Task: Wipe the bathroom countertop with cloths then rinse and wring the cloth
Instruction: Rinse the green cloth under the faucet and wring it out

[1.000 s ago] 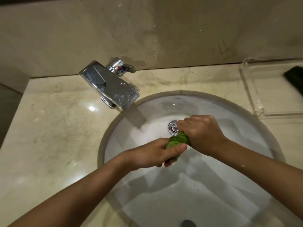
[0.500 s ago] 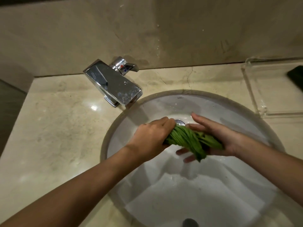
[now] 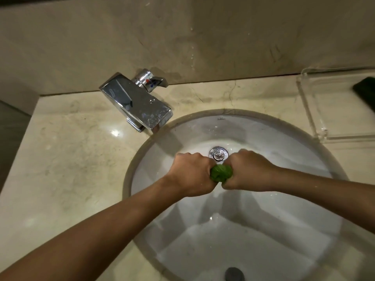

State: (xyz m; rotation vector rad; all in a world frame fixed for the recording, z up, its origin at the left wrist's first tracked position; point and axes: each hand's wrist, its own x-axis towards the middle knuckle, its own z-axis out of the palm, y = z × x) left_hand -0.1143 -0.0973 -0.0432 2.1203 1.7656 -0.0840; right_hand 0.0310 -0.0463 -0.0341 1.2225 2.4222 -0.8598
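Observation:
A green cloth (image 3: 221,173) is bunched tight between my two fists over the white sink basin (image 3: 274,142). My left hand (image 3: 192,173) grips its left end and my right hand (image 3: 248,170) grips its right end, knuckles up. Only a short twisted knot of cloth shows between the hands; the rest is hidden inside them. The chrome drain plug (image 3: 218,154) lies just beyond the hands. The beige marble countertop (image 3: 71,159) surrounds the basin.
A square chrome tap (image 3: 138,104) with its lever (image 3: 152,81) stands at the back left of the basin; no water runs. A clear acrylic tray (image 3: 324,110) holding a dark object (image 3: 365,92) sits at the right. The marble wall rises behind. An overflow hole (image 3: 234,273) is at the near rim.
Half a second ago the cloth lay stretched out across my open right palm. Now both hands have closed on it and come together, squeezing it into a tight knot.

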